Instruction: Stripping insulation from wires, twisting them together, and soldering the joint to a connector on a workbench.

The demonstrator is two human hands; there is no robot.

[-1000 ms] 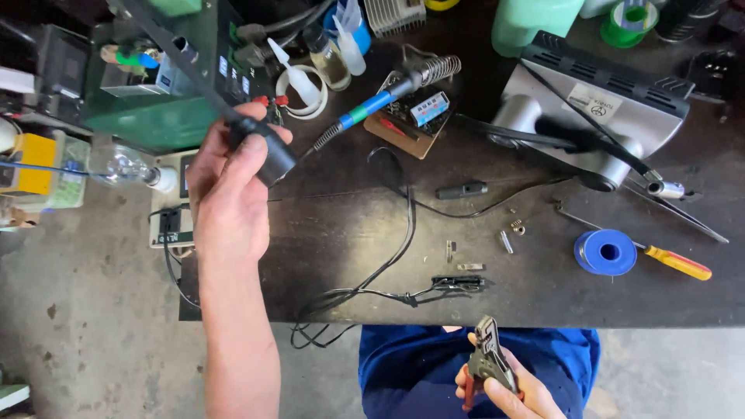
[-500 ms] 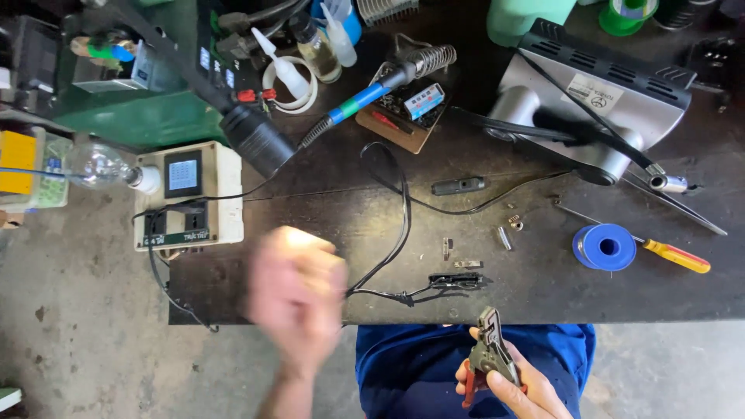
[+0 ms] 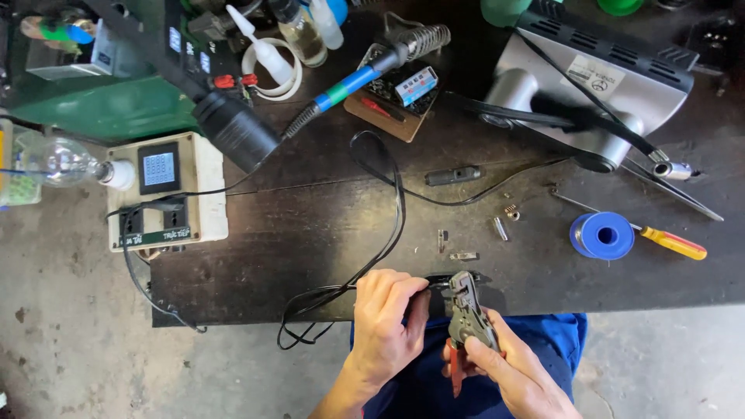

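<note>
The left hand (image 3: 386, 316) closes its fingers and thumb around a black cable (image 3: 392, 203) right at the near edge of the dark workbench (image 3: 310, 233), pinching it just where it comes off the table. Beside it, the right hand (image 3: 518, 374) is wrapped around the red-handled wire stripper (image 3: 468, 320), gripping the handles from below with the grey metal head pointing up toward the bench edge. The head of the tool sits just beside the left fingertips, and the cable's end lies between the two hands, at or touching the tool's jaws; whether the jaws have bitten onto the wire cannot be told from here.

From the left hand the cable runs up across the bench in a long loop, and slack loops hang off the front edge to the left of the wrist. Just beyond the tool lie a few small metal parts (image 3: 500, 227), scattered on the dark surface. Further right sits a blue spool (image 3: 603, 235), touching a screwdriver with a yellow and red handle (image 3: 673, 243). At the far side rest a soldering iron with a blue grip (image 3: 365, 77) in its coil stand and a grey machine housing (image 3: 597, 85). To the left, a beige box with a small screen (image 3: 167, 190) stands near a clear light bulb (image 3: 66, 161). Blue trousers (image 3: 543, 341) show under the hands.
</note>
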